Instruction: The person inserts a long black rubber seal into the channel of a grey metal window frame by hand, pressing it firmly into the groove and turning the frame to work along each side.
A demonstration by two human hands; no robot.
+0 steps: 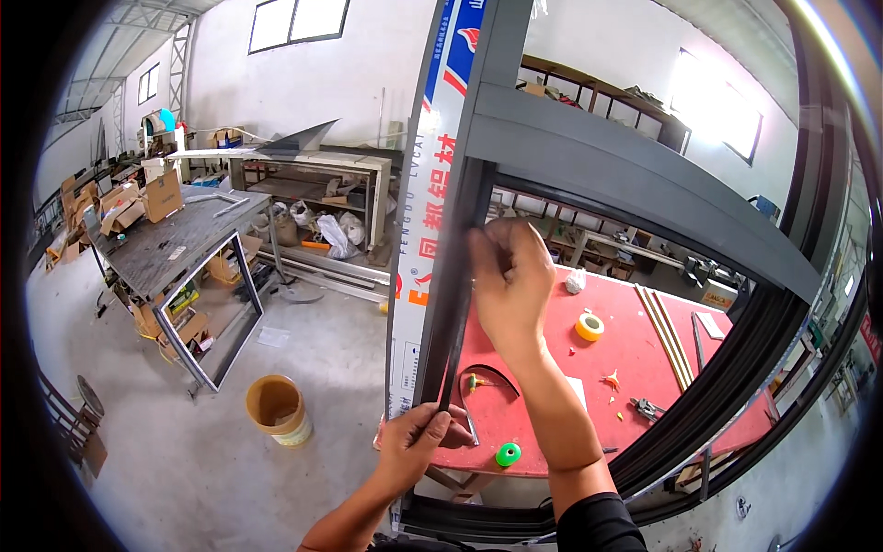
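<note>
A grey metal window frame (635, 161) stands upright in front of me, with white, blue and red protective film (428, 212) on its left post. Low on that post, my left hand (418, 446) pinches a thin black rubber strip (448, 382) between thumb and fingers. The strip runs upward along the post's inner edge, and a black length curls over the red tabletop beside it. Higher up, my right hand (515, 285) presses curled fingers against the same inner edge. Its fingertips are partly hidden and slightly blurred, so whatever they grip does not show.
Beyond the frame lies a red-topped table (543, 359) with yellow tape (590, 325), a green roll (508, 454), pliers (647, 408) and long strips (664, 336). A yellow bucket (279, 411) stands on the floor at left. Behind it, another frame (216, 313) leans on a dark workbench (170, 235).
</note>
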